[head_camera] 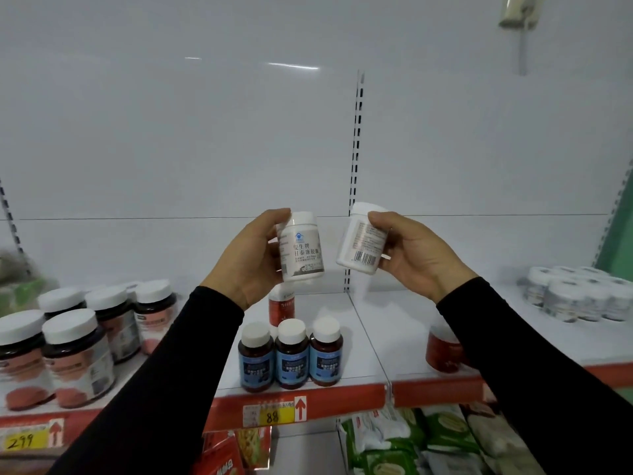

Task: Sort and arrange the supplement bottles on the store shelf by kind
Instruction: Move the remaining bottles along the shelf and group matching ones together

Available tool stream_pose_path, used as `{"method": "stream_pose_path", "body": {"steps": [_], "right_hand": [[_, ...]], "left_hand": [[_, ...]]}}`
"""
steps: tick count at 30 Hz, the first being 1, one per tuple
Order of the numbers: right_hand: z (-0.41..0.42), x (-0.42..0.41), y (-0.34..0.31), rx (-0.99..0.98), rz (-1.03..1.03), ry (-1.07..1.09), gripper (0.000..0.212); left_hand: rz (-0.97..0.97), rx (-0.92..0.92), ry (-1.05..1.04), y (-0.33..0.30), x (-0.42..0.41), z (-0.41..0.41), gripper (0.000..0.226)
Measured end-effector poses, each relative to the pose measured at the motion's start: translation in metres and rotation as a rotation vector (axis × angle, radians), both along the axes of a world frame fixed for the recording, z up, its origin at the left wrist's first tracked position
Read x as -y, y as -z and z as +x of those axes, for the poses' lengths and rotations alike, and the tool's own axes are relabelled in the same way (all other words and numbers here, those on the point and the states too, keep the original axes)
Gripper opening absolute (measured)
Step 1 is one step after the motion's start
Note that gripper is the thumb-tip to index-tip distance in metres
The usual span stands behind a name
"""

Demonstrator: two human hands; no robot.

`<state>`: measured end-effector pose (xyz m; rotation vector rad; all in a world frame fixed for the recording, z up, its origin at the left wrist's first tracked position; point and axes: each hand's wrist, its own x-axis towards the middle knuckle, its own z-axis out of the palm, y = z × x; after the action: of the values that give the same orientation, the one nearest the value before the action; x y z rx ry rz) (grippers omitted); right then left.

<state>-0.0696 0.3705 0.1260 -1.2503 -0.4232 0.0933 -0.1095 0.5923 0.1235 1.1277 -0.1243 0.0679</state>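
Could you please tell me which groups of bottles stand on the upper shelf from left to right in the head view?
Dark jars with pink labels → three blue-labelled bottles → red bottle → cluster of white bottles.

Yellow price tags [272, 417] front the shelf edge above green snack packets [411, 440] (lower tier).

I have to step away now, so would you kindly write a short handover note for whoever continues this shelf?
Left hand: holds a white bottle upright, label facing you.
Right hand: holds a second white bottle tilted, barcode facing you.
Shelf: three blue-label bottles in a front row, pink-label jars grouped left, white-capped bottles grouped far right.
Left to do: place both held bottles, likely with the far-right group; two red bottles stand apart and need grouping.
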Motion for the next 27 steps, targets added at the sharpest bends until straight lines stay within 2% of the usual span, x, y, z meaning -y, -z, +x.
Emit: {"method": "stream_pose_path", "body": {"steps": [5,8,12,15,21,24,27], "right_hand": [[-0.025,0.072,-0.013,0.081,-0.027,0.163,0.002],[-0.039,0.130,-0.014,0.096,-0.044,0.307,0.004],[-0.052,0.218,-0.002,0.059,-0.058,0.469,0.032],[-0.060,0.288,0.011,0.037,-0.033,0.563,0.040],[-0.053,0.425,0.038,0.002,-0.021,0.607,0.057],[-0.033,0.473,0.054,0.005,-0.075,0.624,0.047],[-0.008,0.499,0.073,0.048,-0.219,0.623,0.035]], "left_hand": [[-0.007,0.063,0.104,-0.007,0.060,0.013,0.025],[0.016,0.094,0.191,-0.009,0.113,0.016,0.017],[0.089,0.112,0.299,-0.009,0.194,0.020,0.019],[0.137,0.119,0.358,-0.002,0.265,0.022,0.015],[0.240,0.139,0.313,0.026,0.399,0.029,0.019],[0.309,0.099,0.228,0.047,0.441,0.036,0.034],[0.351,0.061,0.126,0.064,0.468,0.045,0.038]]}}
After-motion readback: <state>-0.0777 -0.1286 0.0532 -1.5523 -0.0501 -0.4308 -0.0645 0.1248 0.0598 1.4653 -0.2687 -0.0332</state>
